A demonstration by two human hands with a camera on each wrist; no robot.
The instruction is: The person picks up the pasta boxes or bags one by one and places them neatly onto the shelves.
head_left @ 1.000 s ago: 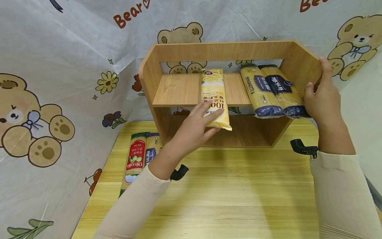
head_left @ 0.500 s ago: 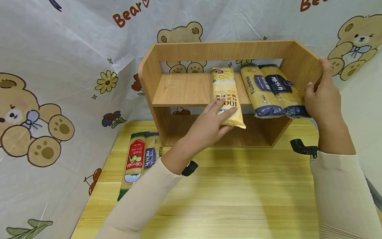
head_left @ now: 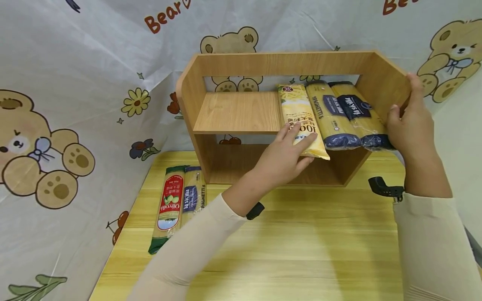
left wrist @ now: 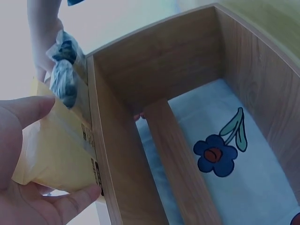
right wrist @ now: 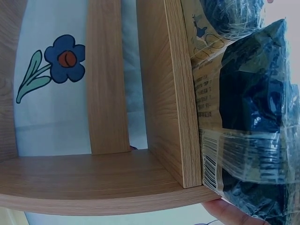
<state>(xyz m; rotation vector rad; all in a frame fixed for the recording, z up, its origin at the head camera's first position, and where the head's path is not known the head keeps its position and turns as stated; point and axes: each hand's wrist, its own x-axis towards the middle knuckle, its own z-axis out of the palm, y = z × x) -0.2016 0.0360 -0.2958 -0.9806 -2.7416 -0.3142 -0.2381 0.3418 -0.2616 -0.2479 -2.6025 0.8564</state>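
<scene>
In the head view, my left hand (head_left: 282, 156) holds the front end of a yellow pasta packet (head_left: 300, 113), lying on the upper board of a wooden shelf (head_left: 241, 115). The left wrist view shows the thumb (left wrist: 30, 110) on one side of the packet (left wrist: 58, 150) and fingers on the other. Right beside it lie a spaghetti packet (head_left: 331, 115) and another blue-ended pasta packet (head_left: 359, 113), both sticking out past the board's front edge. My right hand (head_left: 414, 121) grips the front edge of the shelf's right side panel (head_left: 389, 85).
A red-labelled pasta packet (head_left: 171, 205) and another spaghetti packet (head_left: 193, 192) lie on the wooden table (head_left: 301, 251), left of the shelf. The left sleeve partly covers them. Behind stands a cloth backdrop (head_left: 101, 54) printed with bears and flowers.
My left hand has slid the yellow pasta packet rightward along the upper board, up beside the spaghetti packet. My right hand has stayed on the side panel.
</scene>
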